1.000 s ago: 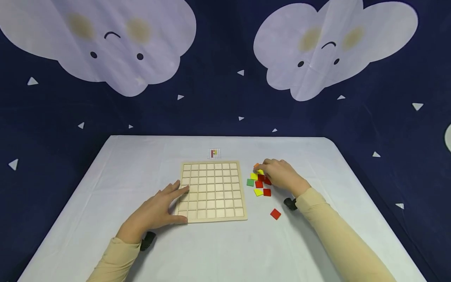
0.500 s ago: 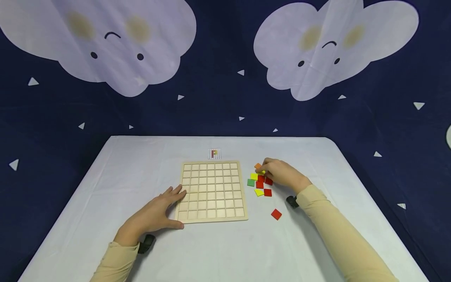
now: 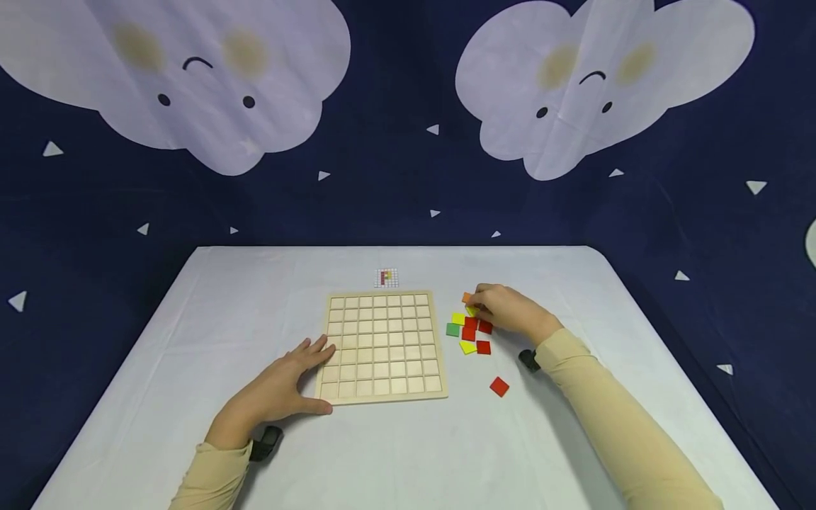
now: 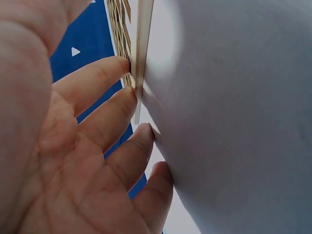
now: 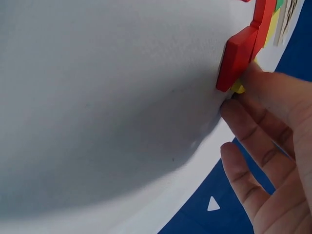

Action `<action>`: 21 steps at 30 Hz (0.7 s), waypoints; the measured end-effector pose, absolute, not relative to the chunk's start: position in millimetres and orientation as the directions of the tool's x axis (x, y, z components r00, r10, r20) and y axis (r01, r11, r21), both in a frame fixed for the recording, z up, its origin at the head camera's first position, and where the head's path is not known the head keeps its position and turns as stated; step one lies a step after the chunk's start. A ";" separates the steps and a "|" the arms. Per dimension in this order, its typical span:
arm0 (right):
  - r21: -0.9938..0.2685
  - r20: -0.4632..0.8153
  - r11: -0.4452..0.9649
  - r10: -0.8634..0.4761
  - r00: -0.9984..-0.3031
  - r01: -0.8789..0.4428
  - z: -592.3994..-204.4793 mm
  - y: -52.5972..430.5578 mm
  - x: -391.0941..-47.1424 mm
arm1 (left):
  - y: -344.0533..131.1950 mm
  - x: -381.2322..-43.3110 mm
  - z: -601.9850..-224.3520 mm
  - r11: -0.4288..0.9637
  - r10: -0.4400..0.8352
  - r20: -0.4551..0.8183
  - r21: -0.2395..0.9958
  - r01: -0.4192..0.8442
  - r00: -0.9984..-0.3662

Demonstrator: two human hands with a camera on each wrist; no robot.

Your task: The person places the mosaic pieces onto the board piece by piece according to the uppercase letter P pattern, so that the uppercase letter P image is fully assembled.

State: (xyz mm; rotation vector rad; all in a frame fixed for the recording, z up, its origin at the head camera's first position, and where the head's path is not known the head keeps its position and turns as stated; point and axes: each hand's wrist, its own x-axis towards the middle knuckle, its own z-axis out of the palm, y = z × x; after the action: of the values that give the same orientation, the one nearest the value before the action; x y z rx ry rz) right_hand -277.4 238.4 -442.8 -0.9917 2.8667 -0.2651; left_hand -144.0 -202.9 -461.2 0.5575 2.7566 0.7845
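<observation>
Left hand (image 3: 277, 388) is resting slightly farther left than one second earlier, its thumb now lying off the lower-left corner of the board; right-hand fingertips are sitting slightly farther right. White table (image 3: 382, 457) is filling the lower frame. Gridded wooden board (image 3: 381, 350), roughly square, is lying at lower centre. Right hand (image 3: 510, 310) is reaching in from the right, above the tile cluster. Small pattern card (image 3: 386, 278) is lying beyond the board's upper edge. Yellow tile (image 3: 472, 311) is lying right of the board's upper-right corner, directly at the right fingertips; the right hand is therefore nearer. Its long axis is not showing, being partly covered. Orange tile (image 3: 467, 297) is lying just above it.

Right-hand pose: wrist at lower right, fingers pointing left and bending downward, thumb and fingertips flanking the yellow tile; whether they are gripping cannot be told. Left-hand fingers are spreading apart, fingertips touching the board's left edge.
</observation>
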 end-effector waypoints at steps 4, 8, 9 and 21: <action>-0.194 -0.070 0.787 -0.606 -0.792 -0.585 -443.6 238.7 -279.8 | -203.2 -144.5 -462.2 0.786 0.415 -0.103 0.542 0.299 -0.904; -0.213 -0.095 0.807 -0.578 -0.810 -0.551 -443.4 239.8 -281.0 | -203.1 -144.6 -462.7 0.783 0.414 -0.099 0.546 0.298 -0.905; -0.217 -0.097 0.810 -0.573 -0.814 -0.544 -443.2 240.2 -281.1 | -202.9 -144.4 -462.5 0.782 0.417 -0.095 0.544 0.304 -0.904; -0.258 -0.027 0.796 -0.572 -0.820 -0.547 -440.9 237.2 -283.1 | -203.5 -142.3 -463.6 0.772 0.422 -0.084 0.555 0.309 -0.902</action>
State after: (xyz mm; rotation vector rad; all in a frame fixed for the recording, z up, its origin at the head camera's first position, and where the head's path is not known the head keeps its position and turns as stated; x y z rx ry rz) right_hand -283.1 237.2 -440.9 -0.8990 2.8785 -0.3659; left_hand -142.3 -203.5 -463.6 0.5772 2.7618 0.8121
